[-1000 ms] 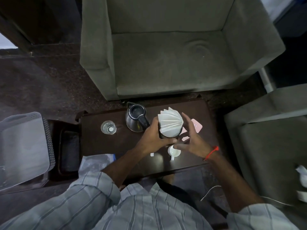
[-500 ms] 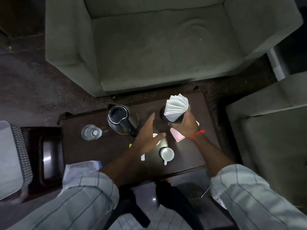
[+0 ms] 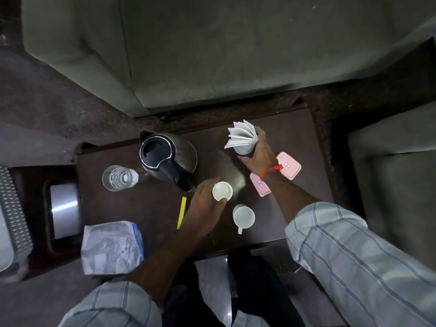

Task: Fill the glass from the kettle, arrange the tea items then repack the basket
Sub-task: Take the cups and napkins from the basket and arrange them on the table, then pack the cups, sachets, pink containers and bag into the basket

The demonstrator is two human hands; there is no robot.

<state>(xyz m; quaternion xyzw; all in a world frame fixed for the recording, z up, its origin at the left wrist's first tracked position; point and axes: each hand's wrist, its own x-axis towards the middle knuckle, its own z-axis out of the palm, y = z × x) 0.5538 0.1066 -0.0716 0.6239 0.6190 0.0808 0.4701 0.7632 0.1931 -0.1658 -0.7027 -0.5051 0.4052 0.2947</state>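
A steel kettle (image 3: 169, 154) with a black lid and handle stands on the dark wooden table (image 3: 146, 208). Left of it is a clear glass (image 3: 118, 178) holding water. My right hand (image 3: 258, 154) is shut on a dark holder of fanned white napkins (image 3: 241, 139) at the table's far right. My left hand (image 3: 205, 204) grips a small white cup (image 3: 222, 191) just in front of the kettle handle. A second white cup (image 3: 243, 217) with a handle stands nearer me. Two pink lidded boxes (image 3: 289, 165) (image 3: 259, 185) lie under my right wrist.
A yellow sachet (image 3: 182, 212) lies left of my left hand. A silver-blue packet (image 3: 112, 247) sits at the near left table corner. A lower shelf at left carries a metal tray (image 3: 64, 208) and a grey basket (image 3: 11, 220). Green armchairs (image 3: 224, 50) stand behind and to the right.
My right hand has carried the napkin holder to the table's far right. My left hand let go of it, dropped back and closed on the small white cup.
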